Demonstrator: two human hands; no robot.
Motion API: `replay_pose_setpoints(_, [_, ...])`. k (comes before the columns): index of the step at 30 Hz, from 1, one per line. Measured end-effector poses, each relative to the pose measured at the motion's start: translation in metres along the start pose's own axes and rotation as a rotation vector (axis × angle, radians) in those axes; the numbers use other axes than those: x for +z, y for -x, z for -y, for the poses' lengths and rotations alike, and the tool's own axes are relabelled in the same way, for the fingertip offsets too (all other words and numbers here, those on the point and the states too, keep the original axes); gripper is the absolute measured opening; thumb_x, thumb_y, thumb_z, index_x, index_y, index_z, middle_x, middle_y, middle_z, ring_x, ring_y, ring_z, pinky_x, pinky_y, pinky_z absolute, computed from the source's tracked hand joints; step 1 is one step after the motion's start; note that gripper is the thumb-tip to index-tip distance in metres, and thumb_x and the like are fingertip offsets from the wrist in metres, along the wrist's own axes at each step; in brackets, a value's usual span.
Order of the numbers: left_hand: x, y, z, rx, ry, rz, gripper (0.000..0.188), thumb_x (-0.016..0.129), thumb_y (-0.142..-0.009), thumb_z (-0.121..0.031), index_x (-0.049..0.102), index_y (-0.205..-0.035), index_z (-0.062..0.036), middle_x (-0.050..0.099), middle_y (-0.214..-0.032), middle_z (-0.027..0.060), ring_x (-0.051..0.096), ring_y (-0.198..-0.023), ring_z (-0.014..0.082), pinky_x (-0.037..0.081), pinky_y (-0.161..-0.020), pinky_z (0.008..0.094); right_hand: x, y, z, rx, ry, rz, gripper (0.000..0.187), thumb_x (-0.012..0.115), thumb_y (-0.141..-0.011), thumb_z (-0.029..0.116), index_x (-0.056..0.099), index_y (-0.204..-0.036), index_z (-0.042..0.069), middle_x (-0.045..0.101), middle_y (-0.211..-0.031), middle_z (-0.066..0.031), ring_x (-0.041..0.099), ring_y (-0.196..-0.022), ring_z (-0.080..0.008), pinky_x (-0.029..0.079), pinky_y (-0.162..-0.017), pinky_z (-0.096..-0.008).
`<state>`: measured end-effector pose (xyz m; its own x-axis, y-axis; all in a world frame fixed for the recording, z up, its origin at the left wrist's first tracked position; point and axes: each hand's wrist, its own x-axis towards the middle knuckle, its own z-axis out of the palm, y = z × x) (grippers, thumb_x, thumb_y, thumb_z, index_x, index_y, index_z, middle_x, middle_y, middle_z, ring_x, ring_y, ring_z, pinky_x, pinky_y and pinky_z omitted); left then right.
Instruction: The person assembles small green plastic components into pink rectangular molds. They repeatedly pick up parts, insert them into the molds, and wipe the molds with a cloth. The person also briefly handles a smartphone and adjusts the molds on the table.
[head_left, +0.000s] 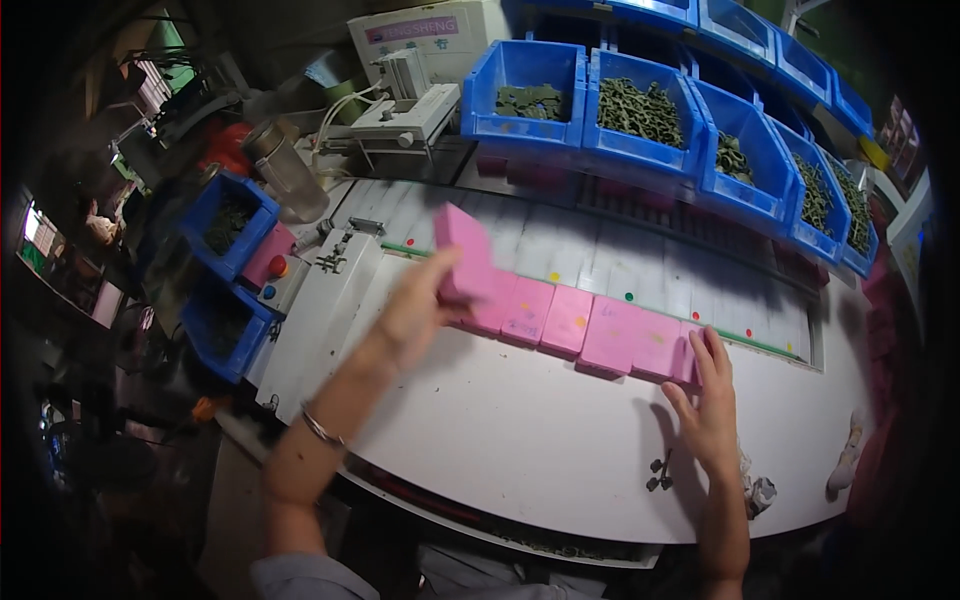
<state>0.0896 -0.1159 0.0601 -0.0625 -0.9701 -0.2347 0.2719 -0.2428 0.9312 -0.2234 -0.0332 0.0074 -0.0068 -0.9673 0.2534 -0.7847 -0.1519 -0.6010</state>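
A flat, rectangular pink block is gripped in my left hand, slightly smeared by motion. It stands tilted up at the left end of a row of similar pink blocks, which lie side by side along the green edge strip. Faint marks show on some of their tops. At the row's right end, my right hand rests its fingertips against the last block, fingers and thumb apart. Small dark green pieces joined in a cluster lie on the white table beside that hand.
Blue bins of dark green parts line the back, with more blue bins at left. A control box with a red button, a clear bottle and a metal clamp fixture stand nearby. Crumpled white material lies right.
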Motion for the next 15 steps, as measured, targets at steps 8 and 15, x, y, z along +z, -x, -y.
replay_pose_setpoints(8, [-0.098, -0.123, -0.047, 0.263, -1.171, -0.448, 0.047, 0.079, -0.061, -0.031, 0.064, -0.091, 0.0008, 0.067, -0.082, 0.0116, 0.065, -0.077, 0.0216, 0.05, -0.068, 0.0328, -0.016, -0.016, -0.001, 0.118, -0.058, 0.262, 0.077, 0.074, -0.065, 0.0, 0.041, -0.135, 0.009, 0.025, -0.146, -0.0148, 0.029, -0.133, -0.0331, 0.03, -0.108, -0.0382])
replay_pose_setpoints(15, [-0.124, -0.169, -0.041, 0.329, -1.618, -0.498, 0.056, 0.077, -0.062, -0.042, 0.059, -0.093, 0.0012, 0.062, -0.098, 0.0225, 0.058, -0.096, 0.038, 0.047, -0.083, 0.0446, -0.028, -0.017, -0.011, 0.121, -0.101, 0.273, 0.08, 0.068, -0.064, -0.01, 0.039, -0.136, 0.008, 0.026, -0.146, -0.0141, 0.029, -0.133, -0.0331, 0.03, -0.108, -0.0369])
